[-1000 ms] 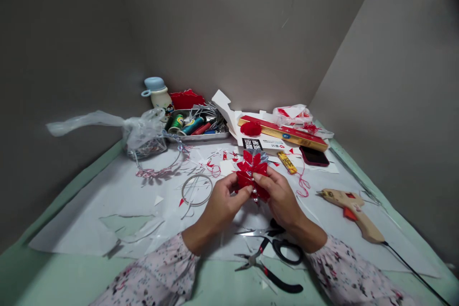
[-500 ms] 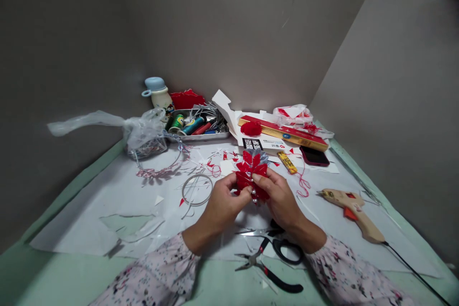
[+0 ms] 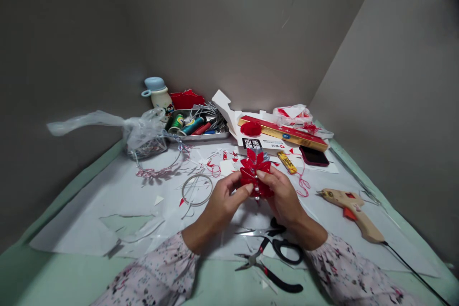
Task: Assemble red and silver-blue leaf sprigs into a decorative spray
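Observation:
Between my hands is a red flower ornament (image 3: 255,165) with pointed, shiny petals and a row of pearl beads down its middle. Grey-blue translucent petals show behind its top. My left hand (image 3: 229,197) pinches its lower left side, thumb near the lower beads. From the right, my right hand (image 3: 285,196) grips it with the thumb on the front by the upper beads. Fingers behind the petals are hidden. Below the hands lie black-handled scissors (image 3: 288,251) and pliers (image 3: 268,270) with black and red handles.
A tan glue gun (image 3: 355,210) with a cord lies at right. A wire coil (image 3: 197,190) and beaded hoop (image 3: 158,171) lie left. Behind stand a metal tray (image 3: 211,136) of thread spools, a bottle (image 3: 161,95), a red-gold box (image 3: 287,133) and a phone (image 3: 314,156).
The red flower has moved slightly right and turned a little in my hands, so less of the grey-blue petals shows. Both hands still hold it; the tools have not moved.

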`<action>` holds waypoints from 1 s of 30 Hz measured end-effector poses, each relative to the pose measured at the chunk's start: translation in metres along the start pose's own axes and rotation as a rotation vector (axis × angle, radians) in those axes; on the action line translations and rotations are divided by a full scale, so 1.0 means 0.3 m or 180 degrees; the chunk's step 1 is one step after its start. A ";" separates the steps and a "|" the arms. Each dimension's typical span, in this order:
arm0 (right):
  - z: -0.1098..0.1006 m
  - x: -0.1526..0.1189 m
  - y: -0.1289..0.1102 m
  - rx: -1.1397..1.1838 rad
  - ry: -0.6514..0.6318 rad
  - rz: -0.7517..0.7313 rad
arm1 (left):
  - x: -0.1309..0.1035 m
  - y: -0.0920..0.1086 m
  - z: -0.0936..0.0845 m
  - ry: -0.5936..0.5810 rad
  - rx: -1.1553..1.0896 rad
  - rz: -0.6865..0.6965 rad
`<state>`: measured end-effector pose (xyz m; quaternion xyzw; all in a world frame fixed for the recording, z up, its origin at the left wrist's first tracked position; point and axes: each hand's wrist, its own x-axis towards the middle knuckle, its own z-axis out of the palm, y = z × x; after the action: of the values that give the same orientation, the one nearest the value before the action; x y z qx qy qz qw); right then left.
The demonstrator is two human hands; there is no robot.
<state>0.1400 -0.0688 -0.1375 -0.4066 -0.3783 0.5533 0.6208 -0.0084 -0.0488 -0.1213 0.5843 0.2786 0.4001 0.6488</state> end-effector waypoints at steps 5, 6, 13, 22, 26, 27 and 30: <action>0.008 -0.003 -0.004 -0.0040 -0.0013 -0.0056 | 0.000 0.001 -0.005 0.0224 -0.0054 0.0060; 0.010 -0.004 -0.003 -0.0064 -0.0046 -0.0096 | 0.000 0.001 -0.005 0.0260 -0.0063 0.0066; 0.011 -0.011 -0.016 -0.0412 -0.0271 -0.0298 | 0.002 0.012 -0.002 0.0267 -0.0430 0.0083; 0.032 -0.044 -0.064 -0.1479 -0.0542 -0.0849 | 0.002 0.055 -0.002 0.0497 -0.0368 -0.0039; 0.035 -0.056 -0.086 -0.1673 -0.0599 -0.1027 | -0.009 0.088 0.011 0.0782 0.0073 0.0229; 0.036 -0.058 -0.093 -0.1607 -0.0589 -0.1023 | -0.012 0.092 0.014 0.0833 0.0190 0.0285; 0.037 -0.055 -0.107 -0.1319 -0.0373 -0.0857 | -0.016 0.090 0.022 0.0858 0.0519 0.0398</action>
<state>0.1403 -0.0861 -0.1038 -0.4384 -0.5696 0.3989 0.5694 -0.0105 -0.0566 -0.0944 0.5923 0.3577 0.4905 0.5298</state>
